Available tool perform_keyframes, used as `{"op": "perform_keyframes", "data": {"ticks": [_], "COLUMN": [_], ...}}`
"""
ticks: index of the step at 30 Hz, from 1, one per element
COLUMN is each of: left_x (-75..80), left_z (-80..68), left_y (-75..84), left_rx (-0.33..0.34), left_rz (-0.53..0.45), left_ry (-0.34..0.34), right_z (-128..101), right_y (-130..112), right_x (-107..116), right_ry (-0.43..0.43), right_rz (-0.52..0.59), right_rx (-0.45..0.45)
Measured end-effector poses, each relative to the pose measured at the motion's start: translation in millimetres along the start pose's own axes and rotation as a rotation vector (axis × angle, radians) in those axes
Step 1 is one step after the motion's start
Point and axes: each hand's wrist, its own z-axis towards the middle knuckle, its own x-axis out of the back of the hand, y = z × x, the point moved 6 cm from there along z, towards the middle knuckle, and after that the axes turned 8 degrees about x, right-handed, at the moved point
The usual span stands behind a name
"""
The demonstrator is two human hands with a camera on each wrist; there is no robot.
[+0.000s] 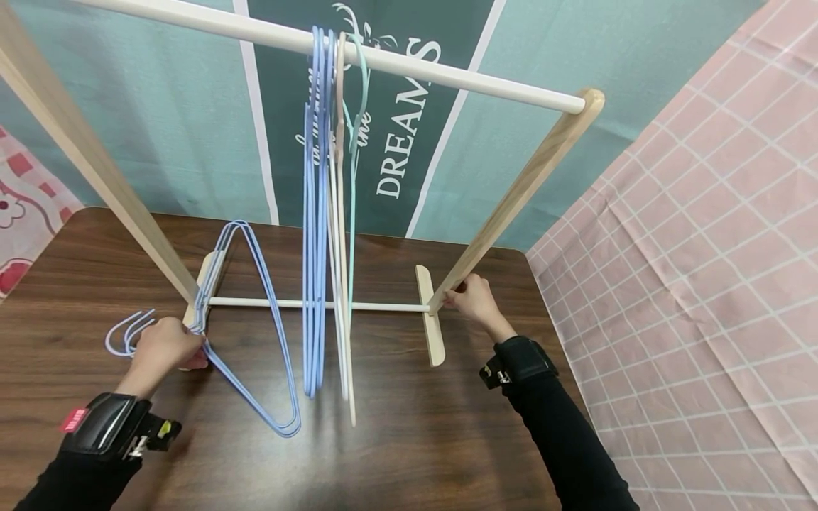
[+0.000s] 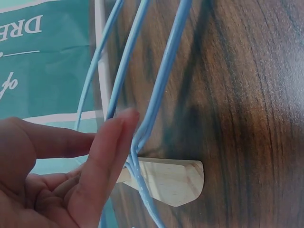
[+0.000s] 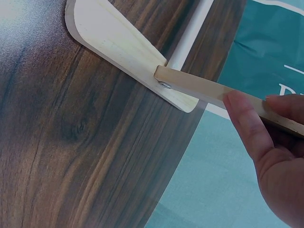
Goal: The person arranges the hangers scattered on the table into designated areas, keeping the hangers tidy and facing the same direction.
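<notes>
A few blue clothes hangers [image 1: 284, 369] are gripped near their necks by my left hand [image 1: 167, 348], beside the foot of the rack's left post. Their hooks point left and their triangles spread to the right. In the left wrist view, my curled fingers [image 2: 102, 156] lie over the blue hangers [image 2: 164, 71], with a wooden foot [image 2: 173, 183] just behind. My right hand [image 1: 474, 301] holds the clothes rack's right post [image 1: 511, 191] low down, above its foot. Close up, the thumb and fingers of my right hand [image 3: 280, 166] pinch that wooden post [image 3: 199, 85].
More blue hangers [image 1: 313, 234], some pale ones [image 1: 341, 284] and a mint-green one [image 1: 353, 184] hang from the white top rail [image 1: 447, 73]. A lower white bar [image 1: 383, 307] joins the feet. The rack stands on a dark wooden table [image 1: 409, 440] against a teal cloth [image 1: 575, 42].
</notes>
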Motion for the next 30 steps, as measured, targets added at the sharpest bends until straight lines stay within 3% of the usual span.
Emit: {"op": "perform_keyframes", "data": {"ticks": [8,16,30], "left_x": [11.0,21.9,31.8], "left_z": [-12.7,-19.7,-35.1], "left_y": [7.3,15.3,41.3], "left_rx": [-0.053,-0.094,-0.125], "left_rz": [-0.013,-0.023,-0.104], "left_ry": [0.089,0.167,0.232], "right_z": [-3.1,-0.3,-0.4], "right_y": [-4.7,-1.2,-1.6], "right_x": [1.4,0.0,0.6], "right_ry": [-0.005,-0.008,-0.001], "right_rz": [0.040,0.005,-0.005], "right_rx": [0.048,0.000,0.011]}}
